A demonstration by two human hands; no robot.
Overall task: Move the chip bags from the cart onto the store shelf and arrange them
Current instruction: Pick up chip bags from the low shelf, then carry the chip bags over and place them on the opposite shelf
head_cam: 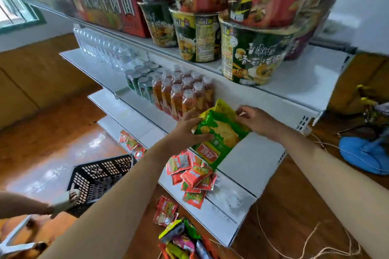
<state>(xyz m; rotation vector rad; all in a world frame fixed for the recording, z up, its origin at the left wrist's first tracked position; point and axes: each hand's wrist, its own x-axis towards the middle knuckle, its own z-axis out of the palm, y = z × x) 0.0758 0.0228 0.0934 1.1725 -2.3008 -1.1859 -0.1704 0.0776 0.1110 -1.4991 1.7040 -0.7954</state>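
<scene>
On the middle shelf point(261, 153), just right of the orange bottles point(185, 94), a person holds a green chip bag point(219, 134) with both hands. The left hand point(187, 130) grips the bag's left edge, thumb on the front and fingers curled behind it. The right hand point(254, 118) pinches the upper right part of the bag near its top corner. The bag is tilted: its long axis runs from the yellow-green top, which is near the back wall of the shelf, down toward the front edge, where a red logo panel is. So the bag lies between the two hands, and both are about equally near to it. To my judgement, the coming move is to stand the bag up or push it back against the wall, so this tilt is what must be corrected.

The writing on the red panel has white characters, but I cannot read them surely. On the upper shelf, noodle cups point(252, 57) carry Chinese text such as "香菇", and a red box point(109, 6) shows "肉面". Small red packets point(193, 176) lie on the lower shelf below the bag. More colourful bags point(181, 239) wait at the bottom of the view; the cart itself is not clearly visible. A black basket point(99, 176) stands on the floor.
</scene>
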